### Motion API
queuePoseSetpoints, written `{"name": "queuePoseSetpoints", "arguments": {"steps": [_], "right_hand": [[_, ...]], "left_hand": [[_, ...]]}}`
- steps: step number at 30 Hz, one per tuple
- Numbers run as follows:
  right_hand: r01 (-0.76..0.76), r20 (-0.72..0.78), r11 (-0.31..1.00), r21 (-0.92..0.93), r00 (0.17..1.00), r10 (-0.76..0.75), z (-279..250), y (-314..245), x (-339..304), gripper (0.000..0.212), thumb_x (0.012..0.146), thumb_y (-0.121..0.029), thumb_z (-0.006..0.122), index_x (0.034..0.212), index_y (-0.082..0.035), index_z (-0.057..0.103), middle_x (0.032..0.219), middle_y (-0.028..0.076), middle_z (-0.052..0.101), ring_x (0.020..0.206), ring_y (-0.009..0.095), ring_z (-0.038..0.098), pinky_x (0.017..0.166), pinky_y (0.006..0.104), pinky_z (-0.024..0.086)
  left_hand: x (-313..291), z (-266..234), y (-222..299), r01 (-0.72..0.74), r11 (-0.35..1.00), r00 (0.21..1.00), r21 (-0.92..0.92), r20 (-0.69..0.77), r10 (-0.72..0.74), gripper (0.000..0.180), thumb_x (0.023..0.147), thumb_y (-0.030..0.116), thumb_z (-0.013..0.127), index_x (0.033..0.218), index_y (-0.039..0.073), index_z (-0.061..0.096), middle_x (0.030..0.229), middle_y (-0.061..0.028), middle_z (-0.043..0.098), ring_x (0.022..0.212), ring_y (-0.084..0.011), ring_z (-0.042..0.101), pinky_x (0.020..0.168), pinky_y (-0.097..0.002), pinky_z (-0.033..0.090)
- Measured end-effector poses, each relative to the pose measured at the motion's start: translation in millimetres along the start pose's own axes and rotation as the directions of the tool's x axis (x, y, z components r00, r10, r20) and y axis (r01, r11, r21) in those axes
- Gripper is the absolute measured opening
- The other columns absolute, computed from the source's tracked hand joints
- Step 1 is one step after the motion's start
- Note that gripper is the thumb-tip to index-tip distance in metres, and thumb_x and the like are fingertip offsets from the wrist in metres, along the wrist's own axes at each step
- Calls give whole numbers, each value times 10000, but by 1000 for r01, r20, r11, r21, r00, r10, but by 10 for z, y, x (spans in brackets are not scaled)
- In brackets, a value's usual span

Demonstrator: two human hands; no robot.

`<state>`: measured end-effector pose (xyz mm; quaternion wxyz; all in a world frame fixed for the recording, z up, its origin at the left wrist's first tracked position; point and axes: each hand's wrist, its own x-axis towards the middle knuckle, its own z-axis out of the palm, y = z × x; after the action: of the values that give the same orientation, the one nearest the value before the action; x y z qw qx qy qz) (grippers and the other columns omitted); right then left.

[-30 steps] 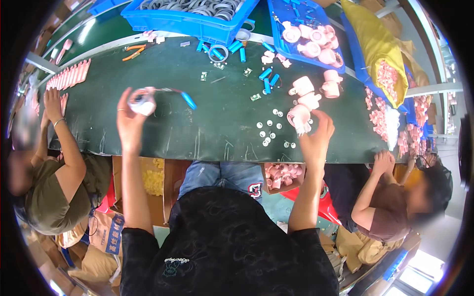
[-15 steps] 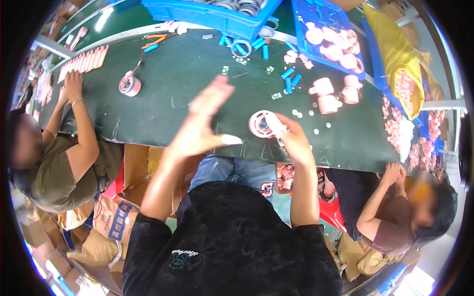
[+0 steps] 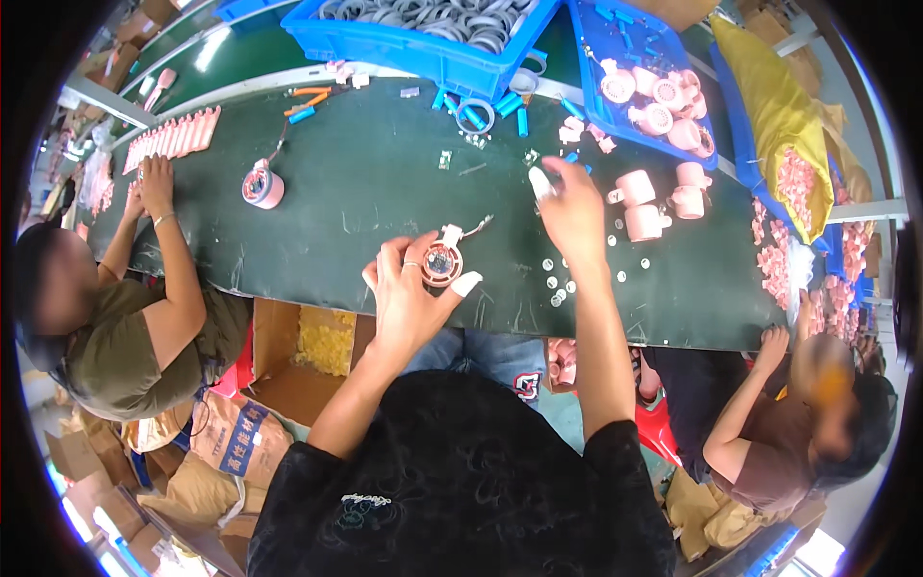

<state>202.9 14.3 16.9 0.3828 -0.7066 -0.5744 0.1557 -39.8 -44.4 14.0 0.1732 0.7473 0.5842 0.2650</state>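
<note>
My left hand (image 3: pixel 409 288) is closed around a pink round fan housing (image 3: pixel 441 263), whose open face shows a dark round core and a short wire at the top. White covers sit on both thumbs. To the right, my right hand (image 3: pixel 574 212) reaches over the blue cylindrical cells (image 3: pixel 571 156), thumb and fingers apart. It hides part of that group, and nothing shows between its fingertips. A small circuit board (image 3: pixel 532 157) lies just beyond its thumb. Several clear round discs (image 3: pixel 552 283) are scattered beside my right forearm.
Pink housings (image 3: pixel 644 222) stand right of my right hand. A blue tray (image 3: pixel 716 144) of pink parts and a blue crate (image 3: pixel 413 53) of grey rings line the far side. Another wired housing (image 3: pixel 262 187) lies left. Co-workers sit at both sides, one near pink handles (image 3: pixel 173 137).
My left hand has come down and taken hold of the pink fan housing. My right hand has let go of it and moved up and away to the blue cells.
</note>
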Motion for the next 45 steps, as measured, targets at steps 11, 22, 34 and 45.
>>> {"name": "queuePoseSetpoints", "arguments": {"steps": [11,22,34,45], "right_hand": [[80,-93,968,-236,990,-104,317,116,403,232,835,-62,667,1052,4,613,992,175,669,893,322,695,779,412,552],[-245,301,666,704,953,32,-308,-125,-690,395,910,46,621,1297,-12,562,1269,105,635,1219,185,590,1049,322,445],[-283,214,490,825,958,193,-102,-213,-501,123,965,-56,643,1076,-2,644,1011,79,720,909,132,678,821,270,516],[-459,331,462,759,883,334,-266,120,-833,112,980,-36,573,1071,5,623,875,70,642,644,115,580,644,334,585]], "left_hand": [[559,-199,-117,-58,956,998,-289,-5,59,399,868,123,700,1255,52,636,1246,-147,621,1141,-315,598,980,-394,471],[934,54,361,434,473,823,-767,551,139,233,975,213,674,1019,-2,751,907,-36,738,852,-85,644,816,-264,507],[851,-198,343,142,879,875,-455,474,103,333,917,183,706,1230,72,700,1049,-108,751,947,-130,686,843,-300,535],[1083,176,298,-177,981,788,74,608,96,310,789,227,724,1049,58,702,915,-114,730,884,-318,696,790,-436,539]]}}
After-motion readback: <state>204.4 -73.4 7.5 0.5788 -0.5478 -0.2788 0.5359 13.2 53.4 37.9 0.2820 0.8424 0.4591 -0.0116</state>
